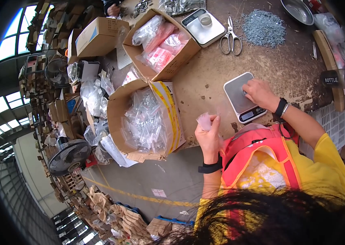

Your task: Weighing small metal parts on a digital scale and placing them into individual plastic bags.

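Observation:
My left hand (pixel 208 138) is closed near the table's front edge, pinching a small pinkish, see-through plastic bag (pixel 204 121). To its right, a white digital scale (pixel 237 92) with a grey plate and a lit display lies on the worn brown table. Over the right side of the plate is my right hand (pixel 259 94), its fingers bent together. Something small and greyish shows at those fingertips, too little to name. Farther off lies a spread pile of small silvery screw-like pieces (pixel 264 27).
An open carton (pixel 179 122) of clear bags with metal parts stands left of my left hand. Behind it is a carton (pixel 171 67) of clear and red bags. Scissors (pixel 230 37), a second scale (pixel 215 34) with a round container, and a metal bowl (pixel 297 11) lie at the back.

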Available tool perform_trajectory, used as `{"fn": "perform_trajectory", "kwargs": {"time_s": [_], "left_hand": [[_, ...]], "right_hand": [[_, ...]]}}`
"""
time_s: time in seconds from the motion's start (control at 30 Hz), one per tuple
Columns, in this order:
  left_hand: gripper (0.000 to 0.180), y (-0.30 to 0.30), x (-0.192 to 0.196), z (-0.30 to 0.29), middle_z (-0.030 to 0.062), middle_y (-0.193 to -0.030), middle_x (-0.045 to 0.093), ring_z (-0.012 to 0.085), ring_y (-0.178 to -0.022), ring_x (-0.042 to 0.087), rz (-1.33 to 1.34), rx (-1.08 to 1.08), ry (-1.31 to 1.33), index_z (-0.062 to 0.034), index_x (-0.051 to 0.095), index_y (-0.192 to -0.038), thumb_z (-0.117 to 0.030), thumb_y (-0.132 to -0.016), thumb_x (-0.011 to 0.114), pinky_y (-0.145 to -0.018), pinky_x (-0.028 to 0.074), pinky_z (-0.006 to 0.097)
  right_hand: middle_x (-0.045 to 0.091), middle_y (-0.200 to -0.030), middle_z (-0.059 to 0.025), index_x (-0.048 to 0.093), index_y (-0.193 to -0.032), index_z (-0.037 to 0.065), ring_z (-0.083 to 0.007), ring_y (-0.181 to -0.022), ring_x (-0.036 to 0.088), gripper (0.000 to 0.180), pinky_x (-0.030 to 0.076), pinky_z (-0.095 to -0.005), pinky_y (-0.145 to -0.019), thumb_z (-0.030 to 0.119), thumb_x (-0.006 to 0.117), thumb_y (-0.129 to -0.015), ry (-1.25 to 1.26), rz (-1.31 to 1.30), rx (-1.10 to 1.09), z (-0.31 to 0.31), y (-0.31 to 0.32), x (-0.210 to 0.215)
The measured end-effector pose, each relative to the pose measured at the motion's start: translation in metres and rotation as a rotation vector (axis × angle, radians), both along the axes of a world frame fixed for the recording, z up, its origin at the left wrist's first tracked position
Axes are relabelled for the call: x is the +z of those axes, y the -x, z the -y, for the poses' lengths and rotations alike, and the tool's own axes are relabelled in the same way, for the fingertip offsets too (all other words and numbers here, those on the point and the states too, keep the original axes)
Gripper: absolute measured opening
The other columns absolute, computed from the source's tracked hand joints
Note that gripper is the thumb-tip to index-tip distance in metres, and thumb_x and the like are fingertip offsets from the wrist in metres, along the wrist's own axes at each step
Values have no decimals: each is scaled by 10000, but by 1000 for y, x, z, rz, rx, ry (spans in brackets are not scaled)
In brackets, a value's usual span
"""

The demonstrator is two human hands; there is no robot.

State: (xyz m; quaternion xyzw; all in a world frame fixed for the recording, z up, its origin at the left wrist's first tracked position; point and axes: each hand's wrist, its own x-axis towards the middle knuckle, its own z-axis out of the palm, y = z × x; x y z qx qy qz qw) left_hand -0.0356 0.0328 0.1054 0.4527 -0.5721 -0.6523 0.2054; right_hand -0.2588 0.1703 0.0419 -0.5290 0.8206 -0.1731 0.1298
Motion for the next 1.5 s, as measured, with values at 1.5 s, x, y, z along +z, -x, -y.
{"fn": "perform_trajectory", "kwargs": {"time_s": [1.5], "left_hand": [[45, 39, 15, -21, -23, -751, 638, 52, -621, 540, -98, -49, -190, -21, 736, -938, -55, -914, 753, -563, 405, 230]], "right_hand": [[660, -741, -169, 612, -889, 0, -333, -672, 672, 168, 501, -404, -606, 129, 712, -925, 370, 665, -53, 9, -33, 82]]}}
